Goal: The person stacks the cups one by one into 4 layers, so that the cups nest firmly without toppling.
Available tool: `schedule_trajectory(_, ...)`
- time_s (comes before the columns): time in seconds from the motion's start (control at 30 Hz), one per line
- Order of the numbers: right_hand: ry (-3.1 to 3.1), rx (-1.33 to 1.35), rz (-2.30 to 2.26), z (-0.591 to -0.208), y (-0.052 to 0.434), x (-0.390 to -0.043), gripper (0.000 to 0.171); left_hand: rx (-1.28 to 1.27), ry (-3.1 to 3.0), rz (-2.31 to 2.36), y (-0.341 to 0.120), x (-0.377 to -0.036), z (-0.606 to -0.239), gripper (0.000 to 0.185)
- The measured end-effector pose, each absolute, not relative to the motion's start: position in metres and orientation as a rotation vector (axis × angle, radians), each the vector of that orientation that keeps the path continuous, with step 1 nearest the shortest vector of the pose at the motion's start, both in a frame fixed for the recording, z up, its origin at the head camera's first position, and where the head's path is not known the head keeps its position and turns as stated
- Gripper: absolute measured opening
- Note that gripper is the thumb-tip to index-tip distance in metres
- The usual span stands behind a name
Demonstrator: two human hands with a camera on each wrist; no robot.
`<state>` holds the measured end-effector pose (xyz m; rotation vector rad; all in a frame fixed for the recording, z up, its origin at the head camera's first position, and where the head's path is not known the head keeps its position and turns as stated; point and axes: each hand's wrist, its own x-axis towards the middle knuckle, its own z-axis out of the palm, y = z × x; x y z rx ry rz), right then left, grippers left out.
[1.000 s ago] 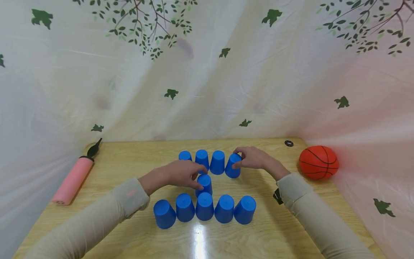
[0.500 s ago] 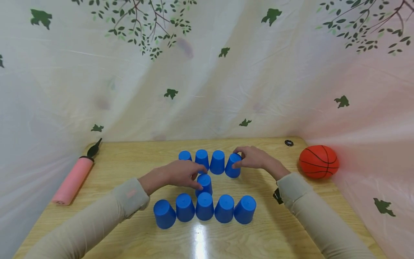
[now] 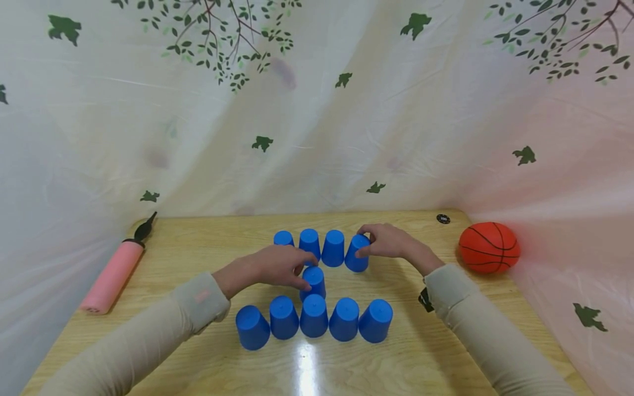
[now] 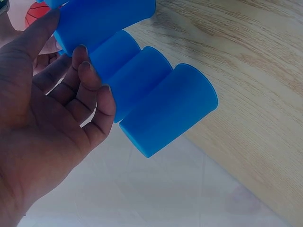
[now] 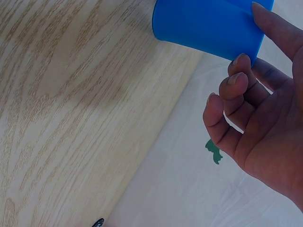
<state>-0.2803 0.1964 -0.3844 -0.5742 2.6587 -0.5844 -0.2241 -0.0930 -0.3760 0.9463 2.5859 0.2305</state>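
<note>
Blue plastic cups stand upside down on a wooden table in the head view. My left hand (image 3: 277, 265) pinches the lone middle cup (image 3: 313, 280) between thumb and fingers, near its raised base. That held cup (image 4: 106, 21) is at the top of the left wrist view, with back-row cups (image 4: 168, 111) beyond it. At the right end of the back row, my right hand (image 3: 390, 242) grips the last cup (image 3: 355, 257) by its upper part. The right wrist view shows the thumb on one side of this cup (image 5: 203, 28) and curled fingers on the other.
In front lies a row of several cups (image 3: 314, 318), close behind which the middle cup stands. A pink hand pump (image 3: 113, 278) is at left, a red basketball (image 3: 488, 247) at right. A black round chip (image 3: 443, 219) lies at the back right. White leaf-print sheeting (image 3: 317, 121) surrounds the table (image 3: 198, 352).
</note>
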Motion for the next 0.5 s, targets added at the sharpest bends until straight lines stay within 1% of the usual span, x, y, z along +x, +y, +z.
schedule_trajectory(0.5,2.659,-0.564,-0.575,-0.3853,0.1975,-0.2815,0.063,0.948,2.582,0.239,-0.0938,-0.2244,-0.3769,0.055)
